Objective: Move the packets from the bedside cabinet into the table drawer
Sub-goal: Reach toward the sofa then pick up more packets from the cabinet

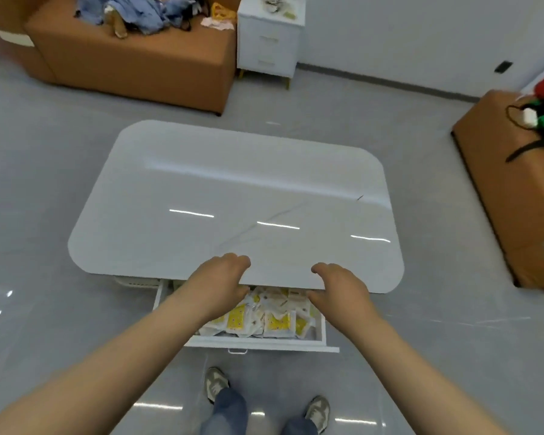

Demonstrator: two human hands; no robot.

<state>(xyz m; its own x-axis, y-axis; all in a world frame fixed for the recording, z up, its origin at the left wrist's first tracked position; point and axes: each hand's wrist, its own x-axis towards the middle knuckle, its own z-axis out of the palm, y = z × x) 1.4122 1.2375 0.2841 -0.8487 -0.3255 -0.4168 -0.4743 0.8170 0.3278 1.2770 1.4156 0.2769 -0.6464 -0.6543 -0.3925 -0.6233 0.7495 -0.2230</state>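
Observation:
The white table's drawer is pulled out toward me and holds several white and yellow packets. My left hand and my right hand both reach over the drawer at the table's front edge. Their fingers go under the tabletop, so what they touch is hidden. The white bedside cabinet stands far back against the wall, with a few small packets on its top.
An orange sofa with a heap of clothes stands at the back left, beside the cabinet. Another orange seat with red and green items and a black cable is on the right. My feet stand just before the drawer.

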